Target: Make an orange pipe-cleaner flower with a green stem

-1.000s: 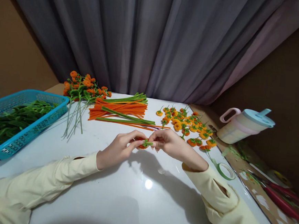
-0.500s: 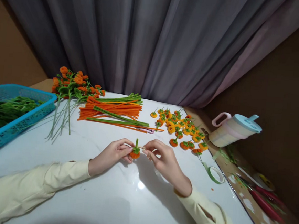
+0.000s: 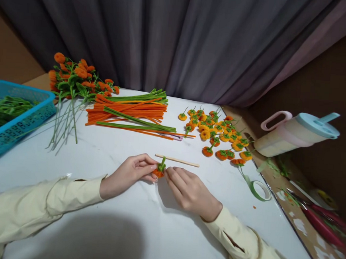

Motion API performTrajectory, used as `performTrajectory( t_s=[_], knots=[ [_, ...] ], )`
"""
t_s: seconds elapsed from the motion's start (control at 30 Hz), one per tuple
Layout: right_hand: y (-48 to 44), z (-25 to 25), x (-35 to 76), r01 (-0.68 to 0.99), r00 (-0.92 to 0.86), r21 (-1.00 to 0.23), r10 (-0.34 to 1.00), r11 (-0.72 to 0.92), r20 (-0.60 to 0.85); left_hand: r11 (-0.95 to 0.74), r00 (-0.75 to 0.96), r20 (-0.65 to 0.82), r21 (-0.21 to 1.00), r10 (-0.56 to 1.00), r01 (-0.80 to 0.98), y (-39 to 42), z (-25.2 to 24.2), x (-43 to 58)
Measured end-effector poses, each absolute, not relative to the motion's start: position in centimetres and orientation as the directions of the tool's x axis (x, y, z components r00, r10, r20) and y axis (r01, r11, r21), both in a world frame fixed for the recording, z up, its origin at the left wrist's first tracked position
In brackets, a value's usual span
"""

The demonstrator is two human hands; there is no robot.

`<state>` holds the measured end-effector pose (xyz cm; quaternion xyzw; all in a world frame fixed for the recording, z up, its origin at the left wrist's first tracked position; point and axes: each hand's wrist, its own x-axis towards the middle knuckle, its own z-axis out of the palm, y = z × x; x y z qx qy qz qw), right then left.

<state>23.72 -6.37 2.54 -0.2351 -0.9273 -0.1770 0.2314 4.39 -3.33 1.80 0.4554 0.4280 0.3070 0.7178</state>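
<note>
Between both hands is a small orange flower [image 3: 158, 173] with a green stem piece [image 3: 162, 162] standing up from it. My left hand [image 3: 130, 174] pinches it from the left side. The fingertips of my right hand [image 3: 188, 188] are pressed together at its right edge, touching the green part. Just beyond the right hand, a thin wooden stick [image 3: 178, 160] lies on the white table [image 3: 117, 229]. Behind the stick are orange fuzzy stems [image 3: 126, 112] and green fuzzy stems [image 3: 145, 97] in a pile.
A blue basket [image 3: 44, 109] of green leaves stands at left, near a bunch of orange flowers [image 3: 81, 72]. Several yellow and orange flower heads [image 3: 205, 135] lie at right, with green tape [image 3: 260, 191], a tumbler [image 3: 295, 135] and red-handled pliers [image 3: 322, 227] farther right.
My right hand has let go of the wooden stick, which now lies on the table, and its fingers have closed in on the flower. The camera view has shifted.
</note>
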Motion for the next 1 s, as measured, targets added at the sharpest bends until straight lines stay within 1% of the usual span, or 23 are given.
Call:
performTrajectory(
  t_s=[0.23,0.37,0.47,0.6,0.83,0.9,1.0],
  knots=[
    [-6.2,2.4,23.7,0.505,-0.810,0.242,0.359,0.828,0.463,0.409,0.428,-0.358,0.912,0.830,-0.032,-3.4,1.7,4.6],
    [-6.3,2.4,23.4,0.499,-0.826,0.288,0.348,0.817,0.444,0.466,0.408,-0.422,0.885,0.809,-0.010,-3.5,2.1,4.8],
    [-6.5,2.4,23.0,0.523,-0.821,0.305,0.374,0.796,0.432,0.486,0.394,-0.444,0.874,0.804,-0.005,-3.6,2.4,4.8],
    [-6.4,2.5,22.9,0.554,-0.808,0.311,0.410,0.772,0.423,0.472,0.397,-0.425,0.882,0.813,-0.021,-3.6,2.4,4.8],
    [-5.9,2.5,23.2,0.549,-0.814,0.310,0.412,0.776,0.409,0.446,0.394,-0.407,0.895,0.824,-0.009,-3.4,2.7,5.0],
    [-5.8,2.5,23.4,0.548,-0.813,0.305,0.411,0.779,0.412,0.413,0.405,-0.374,0.911,0.834,-0.009,-3.5,2.9,5.0],
    [-5.7,2.5,23.7,0.567,-0.793,0.264,0.430,0.780,0.432,0.337,0.418,-0.299,0.941,0.858,-0.018,-3.8,3.0,5.0]
  ],
)
